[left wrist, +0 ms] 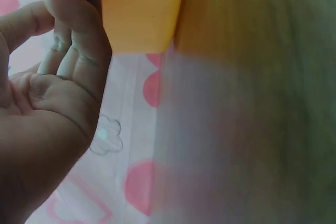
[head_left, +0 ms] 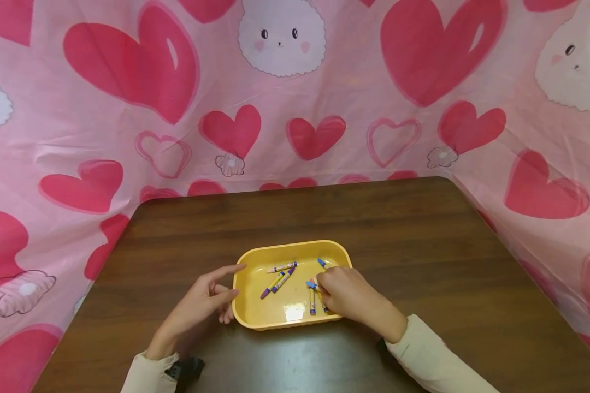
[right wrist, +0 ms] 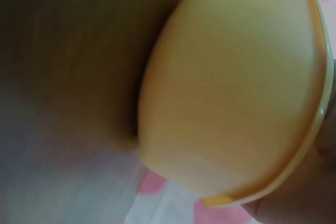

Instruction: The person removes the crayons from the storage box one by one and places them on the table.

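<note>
A yellow plastic tray [head_left: 286,326] sits on the table, with several crayons in it. My left hand [head_left: 204,303] holds the tray's left end, with index finger and thumb at the rim and other fingers outside below. In the left wrist view its fingers curl close to the tray's wall [left wrist: 142,19]. Inside the right part of the tray, my right hand [head_left: 351,295] has curled fingers and pinches a blue-tipped crayon [head_left: 312,285]; its fingertips are hidden. Below it lie yellow-wrapped crayons [head_left: 312,303]. Another blue crayon [head_left: 322,263] lies just beyond.
At the tray's left side lie a pink-tipped crayon [head_left: 281,268] and two purple ones, including a dark purple crayon [head_left: 283,279]. Brown wood-grain table [head_left: 403,229] surrounds the tray. A pink heart-patterned cloth [head_left: 314,87] hangs behind and along the sides.
</note>
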`<state>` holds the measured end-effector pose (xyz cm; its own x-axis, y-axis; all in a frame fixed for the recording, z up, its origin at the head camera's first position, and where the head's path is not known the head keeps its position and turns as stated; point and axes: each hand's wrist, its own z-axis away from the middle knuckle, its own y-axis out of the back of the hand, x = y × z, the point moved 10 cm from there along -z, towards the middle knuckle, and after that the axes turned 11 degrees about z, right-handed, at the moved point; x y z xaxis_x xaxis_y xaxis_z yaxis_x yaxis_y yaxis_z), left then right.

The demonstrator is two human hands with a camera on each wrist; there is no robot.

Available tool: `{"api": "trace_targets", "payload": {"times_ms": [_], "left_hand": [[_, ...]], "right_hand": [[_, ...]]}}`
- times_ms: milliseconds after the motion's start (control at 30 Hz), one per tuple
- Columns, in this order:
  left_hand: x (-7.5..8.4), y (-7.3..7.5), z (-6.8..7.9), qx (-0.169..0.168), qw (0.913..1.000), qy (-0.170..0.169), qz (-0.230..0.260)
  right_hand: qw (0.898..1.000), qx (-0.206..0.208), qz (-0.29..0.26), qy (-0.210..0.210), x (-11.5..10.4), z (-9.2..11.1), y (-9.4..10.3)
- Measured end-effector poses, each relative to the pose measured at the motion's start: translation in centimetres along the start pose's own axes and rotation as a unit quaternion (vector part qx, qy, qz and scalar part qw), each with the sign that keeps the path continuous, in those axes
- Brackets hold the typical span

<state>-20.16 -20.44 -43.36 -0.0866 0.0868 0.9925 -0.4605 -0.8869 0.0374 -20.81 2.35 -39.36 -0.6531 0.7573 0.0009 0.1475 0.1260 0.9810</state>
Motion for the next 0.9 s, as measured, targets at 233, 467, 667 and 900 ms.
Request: {"api": "trace_targets", "payload": {"times_ms": [233,467,667,900], "left_hand": [[-0.2,0.9,0.2,-0.008,0.9998,-0.014,-0.005],[-0.6,1.8,-0.1,-0.004,0.9998,-0.018,-0.005],[-0.9,2.1,0.0,0.005,0.9995,-0.023,0.024],[-0.8,1.7,-0.1,-0.008,0.9982,-0.043,0.04]], "right_hand": [[0.999,0.035,0.015,0.002,-1.1,-0.3,0.2],[0.999,0.044,0.022,0.005,-1.0,-0.7,0.4],[0.998,0.06,0.017,0.011,-1.0,-0.8,1.5],[0.995,0.089,-0.045,-0.013,0.1,0.6,3.7]]}}
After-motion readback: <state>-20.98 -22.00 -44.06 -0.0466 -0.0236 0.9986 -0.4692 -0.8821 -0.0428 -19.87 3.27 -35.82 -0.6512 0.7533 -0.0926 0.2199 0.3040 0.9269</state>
